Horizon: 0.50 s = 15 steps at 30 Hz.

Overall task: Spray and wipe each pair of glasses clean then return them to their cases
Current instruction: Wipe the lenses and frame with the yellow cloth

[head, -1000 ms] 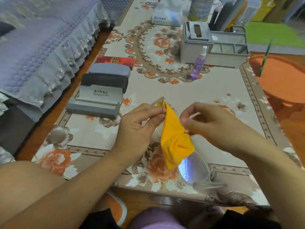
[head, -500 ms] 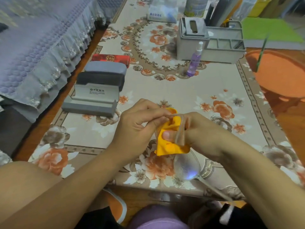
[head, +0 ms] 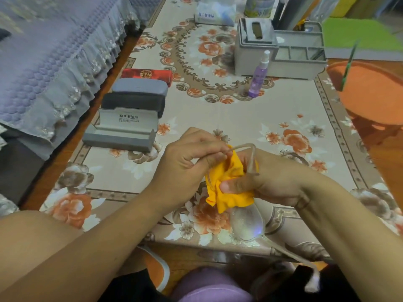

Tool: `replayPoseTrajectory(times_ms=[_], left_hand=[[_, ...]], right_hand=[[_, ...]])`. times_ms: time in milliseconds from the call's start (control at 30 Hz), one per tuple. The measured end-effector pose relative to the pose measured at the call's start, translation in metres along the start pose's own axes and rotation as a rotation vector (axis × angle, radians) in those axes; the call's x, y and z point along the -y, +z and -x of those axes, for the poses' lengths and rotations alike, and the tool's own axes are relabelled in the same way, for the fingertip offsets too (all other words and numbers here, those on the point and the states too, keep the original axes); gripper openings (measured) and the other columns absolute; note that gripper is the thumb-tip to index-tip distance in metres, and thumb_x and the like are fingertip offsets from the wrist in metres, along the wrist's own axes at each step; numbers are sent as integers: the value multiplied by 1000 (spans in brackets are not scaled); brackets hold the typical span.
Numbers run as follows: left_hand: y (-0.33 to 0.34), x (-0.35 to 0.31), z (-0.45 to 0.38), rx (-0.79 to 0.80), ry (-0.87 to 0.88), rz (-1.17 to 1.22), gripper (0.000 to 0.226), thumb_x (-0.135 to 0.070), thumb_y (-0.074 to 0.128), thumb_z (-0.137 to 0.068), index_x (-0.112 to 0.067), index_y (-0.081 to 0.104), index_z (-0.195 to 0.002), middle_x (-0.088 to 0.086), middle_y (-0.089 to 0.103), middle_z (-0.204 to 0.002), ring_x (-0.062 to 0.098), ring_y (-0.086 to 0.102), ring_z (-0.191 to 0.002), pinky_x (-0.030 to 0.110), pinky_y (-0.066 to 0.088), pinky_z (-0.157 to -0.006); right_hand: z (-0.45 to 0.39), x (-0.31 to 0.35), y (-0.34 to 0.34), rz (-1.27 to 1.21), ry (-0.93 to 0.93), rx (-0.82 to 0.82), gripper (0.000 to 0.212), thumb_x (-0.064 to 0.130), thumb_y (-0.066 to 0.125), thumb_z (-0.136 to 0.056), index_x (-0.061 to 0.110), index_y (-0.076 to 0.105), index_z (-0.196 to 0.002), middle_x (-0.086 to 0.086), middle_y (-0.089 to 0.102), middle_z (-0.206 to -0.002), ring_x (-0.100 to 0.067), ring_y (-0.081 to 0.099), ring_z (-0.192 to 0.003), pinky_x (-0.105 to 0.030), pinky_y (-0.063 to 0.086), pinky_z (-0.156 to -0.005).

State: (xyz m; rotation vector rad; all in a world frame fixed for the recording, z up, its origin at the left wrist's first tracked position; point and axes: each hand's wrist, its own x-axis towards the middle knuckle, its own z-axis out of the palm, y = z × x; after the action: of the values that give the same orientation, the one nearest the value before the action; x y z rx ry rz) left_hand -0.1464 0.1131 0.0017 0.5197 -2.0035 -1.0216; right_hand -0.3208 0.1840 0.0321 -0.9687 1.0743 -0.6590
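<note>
Glasses held above bench front edge, long axis running away from open case toward person. Left hand pinches temple; right hand fingers squeeze cloth round one lens. Other lens bare, nearer body, below right hand. Case lies beyond left hand, so left is nearer for return.
</note>
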Motion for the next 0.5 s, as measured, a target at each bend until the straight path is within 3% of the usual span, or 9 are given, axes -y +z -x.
replayPoseTrajectory(times_ms=[133,233,333,433,500], left_hand=[[5,-1,2,-22,-53,64,22,-7,67,-92,-27,74,-97,-13,67,-94,11,62,-95,22,47,-85],[5,-2,2,-31,-114,110,24,-8,68,-90,-30,77,-93,-16,68,-95,13,65,-97,24,49,-87],[0,-4,1,-25,-56,51,21,-8,68,-91,-28,73,-97,-8,70,-96,18,63,-99,28,49,-89],[-4,-4,1,-13,-10,-4,14,-12,67,-93,-23,72,-101,-13,67,-96,15,61,-98,25,46,-88],[-4,-3,1,-18,15,-22,12,-15,65,-94,-23,71,-101,-10,67,-96,19,60,-98,29,47,-87]], right_hand=[[0,0,11,12,-23,-103,2,2,72,-86,2,71,-88,-17,73,-79,-29,71,-70,-31,58,-62],[0,0,16,-45,-62,-167,17,12,69,-88,0,72,-100,-21,75,-93,-35,73,-86,-38,62,-71],[4,5,11,17,-73,-159,15,15,62,-93,5,73,-96,-12,77,-92,-21,73,-86,-30,59,-77],[9,7,0,-51,-73,-100,17,3,59,-94,-2,67,-107,-19,73,-99,-27,72,-91,-41,60,-85],[10,6,-4,-130,-67,-16,20,-11,56,-93,-4,65,-109,-19,73,-101,-29,72,-92,-40,61,-81]])
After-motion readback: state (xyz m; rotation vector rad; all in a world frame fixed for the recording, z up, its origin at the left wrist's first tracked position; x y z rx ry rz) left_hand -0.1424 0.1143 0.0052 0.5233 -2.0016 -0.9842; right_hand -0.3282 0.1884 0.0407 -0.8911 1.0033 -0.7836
